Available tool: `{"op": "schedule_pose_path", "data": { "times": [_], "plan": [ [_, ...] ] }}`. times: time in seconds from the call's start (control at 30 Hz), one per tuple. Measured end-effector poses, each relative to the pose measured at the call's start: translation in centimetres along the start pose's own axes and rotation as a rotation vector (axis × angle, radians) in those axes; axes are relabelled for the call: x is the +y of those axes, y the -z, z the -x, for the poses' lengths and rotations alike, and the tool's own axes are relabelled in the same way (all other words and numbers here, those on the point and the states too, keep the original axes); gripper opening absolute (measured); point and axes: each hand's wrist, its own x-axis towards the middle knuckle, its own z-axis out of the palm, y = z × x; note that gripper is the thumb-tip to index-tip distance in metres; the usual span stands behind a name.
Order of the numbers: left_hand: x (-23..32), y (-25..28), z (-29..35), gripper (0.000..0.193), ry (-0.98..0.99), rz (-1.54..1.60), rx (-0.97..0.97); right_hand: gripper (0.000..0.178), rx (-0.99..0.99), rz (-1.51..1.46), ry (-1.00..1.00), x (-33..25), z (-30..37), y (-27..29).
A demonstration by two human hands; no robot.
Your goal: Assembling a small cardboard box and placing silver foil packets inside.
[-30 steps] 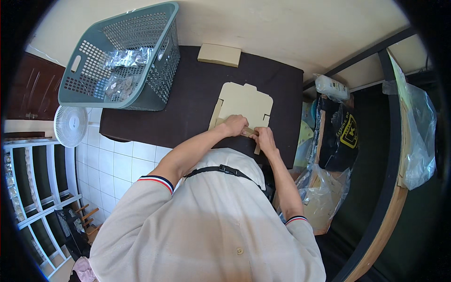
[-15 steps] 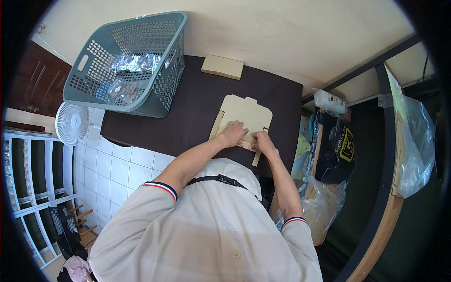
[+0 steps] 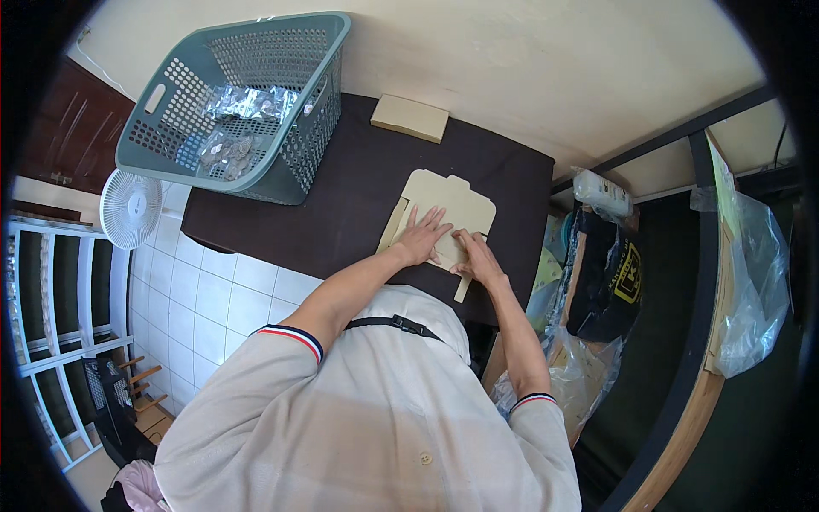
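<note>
The left hand [image 3: 417, 241] is lying palm down on the flat cardboard piece [image 3: 461, 202]; its fingers are standing well apart and are gripping nothing. The right hand [image 3: 481, 259] is touching the near right part of this piece with bent fingers, and whether they are pinching it, I cannot tell. A narrow strip [image 3: 462, 290] is sticking out toward the body. The cardboard is resting on the dark worktop [image 3: 354, 196]. Behind it, a small box [image 3: 410, 118] is lying near the wall, and a grey-green basket [image 3: 317, 128] is standing at the left.
</note>
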Motion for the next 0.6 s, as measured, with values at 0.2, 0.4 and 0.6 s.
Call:
{"op": "schedule_pose_path", "data": {
  "times": [0.2, 0.4, 0.6],
  "plan": [
    [-1.1, -1.0, -0.1, 0.098, -0.027, 0.007, 0.051, 0.108, -0.026, -0.002, 0.08, -0.3, 0.4, 0.4],
    [-0.5, 0.0, 0.2, 0.099, -0.022, -0.024, 0.029, 0.109, -0.033, -0.044, 0.099, 0.4, 0.9, 0.2],
    [-1.0, -0.8, 0.6, 0.102, 0.002, 0.002, 0.061, 0.103, 0.101, 0.038, 0.101, 2.0, 0.5, -1.0]
  ]
}}
